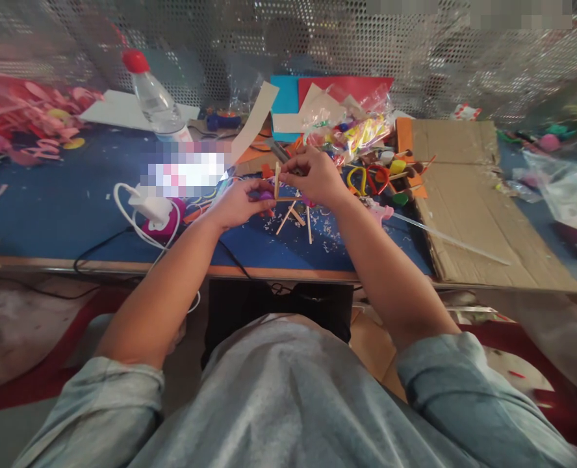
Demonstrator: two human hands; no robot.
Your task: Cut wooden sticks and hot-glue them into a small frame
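Observation:
Over the blue table my right hand (318, 174) pinches the upper end of a short, pale wooden stick (277, 183), which stands nearly upright. My left hand (240, 203) is closed at the lower left of that stick, around a small purple piece (267, 195) whose shape is partly hidden by the fingers. A thin horizontal stick (288, 199) runs rightward from the left fingertips; whether it is joined to the upright one I cannot tell. Below the hands lie loose wooden sticks (309, 226) among white scraps. Another purple piece shows under my right hand.
A clear bottle with a red cap (154, 97) leans behind a white charger (152, 207) with cables. To the right are a pink glue gun (380, 213) with its clear stick, craft bits, plastic packets (366, 136) and flat cardboard (468, 214). Pink pieces (45, 123) pile at far left.

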